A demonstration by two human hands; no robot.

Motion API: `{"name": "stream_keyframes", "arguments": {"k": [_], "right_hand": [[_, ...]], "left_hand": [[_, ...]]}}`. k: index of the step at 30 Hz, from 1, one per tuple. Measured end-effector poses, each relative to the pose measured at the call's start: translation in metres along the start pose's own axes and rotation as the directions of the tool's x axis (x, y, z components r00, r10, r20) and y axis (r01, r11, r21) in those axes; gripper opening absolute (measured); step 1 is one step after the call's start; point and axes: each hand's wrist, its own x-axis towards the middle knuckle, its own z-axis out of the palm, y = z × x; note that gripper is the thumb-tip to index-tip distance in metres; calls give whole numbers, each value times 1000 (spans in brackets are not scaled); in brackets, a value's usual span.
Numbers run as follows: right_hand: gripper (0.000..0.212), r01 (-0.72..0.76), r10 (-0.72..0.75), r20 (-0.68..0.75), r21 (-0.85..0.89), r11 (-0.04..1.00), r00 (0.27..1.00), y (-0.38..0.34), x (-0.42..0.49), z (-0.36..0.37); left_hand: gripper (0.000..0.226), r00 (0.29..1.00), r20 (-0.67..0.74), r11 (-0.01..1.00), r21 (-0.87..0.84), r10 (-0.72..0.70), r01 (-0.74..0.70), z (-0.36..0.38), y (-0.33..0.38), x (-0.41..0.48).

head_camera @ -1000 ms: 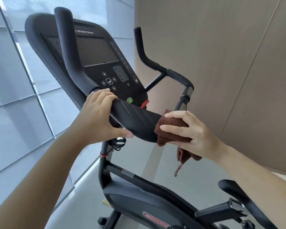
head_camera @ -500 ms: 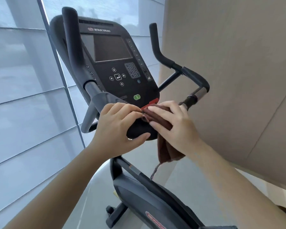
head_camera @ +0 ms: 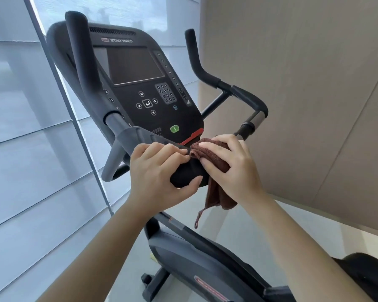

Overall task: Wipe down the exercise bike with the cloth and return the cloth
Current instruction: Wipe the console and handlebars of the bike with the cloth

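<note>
Right hand [head_camera: 231,168], clasping the cloth [head_camera: 215,196], has slid apparently against left hand [head_camera: 155,171] gripping the handlebar [head_camera: 183,174].

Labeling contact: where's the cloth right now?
Head view, centre-right: the brown cloth lies under the right hand on the black handlebar pad, beside the left hand.

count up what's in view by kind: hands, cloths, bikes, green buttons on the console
hands: 2 (left hand, right hand)
cloths: 1 (brown cloth)
bikes: 1 (exercise bike)
green buttons: 1 (green button)
total: 5
</note>
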Motion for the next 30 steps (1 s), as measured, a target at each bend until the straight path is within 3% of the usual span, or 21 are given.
{"name": "stream_keyframes", "arguments": {"k": [7, 17, 23, 30], "right_hand": [[31, -46, 46, -16, -27, 999, 999, -5, 4, 1], [26, 13, 5, 113, -150, 989, 994, 53, 40, 0], [26, -59, 85, 179, -142, 988, 980, 117, 72, -6], [30, 125, -121, 78, -56, 991, 990, 67, 42, 5]], "left_hand": [[34, 997, 70, 998, -51, -25, 29, -4, -4, -3], [28, 988, 83, 987, -82, -129, 136, -7, 5, -3], [32, 961, 36, 959, 82, -275, 271, 1, 28, -5], [33, 909, -101, 862, 290, -405, 416, 23, 55, -8]]}}
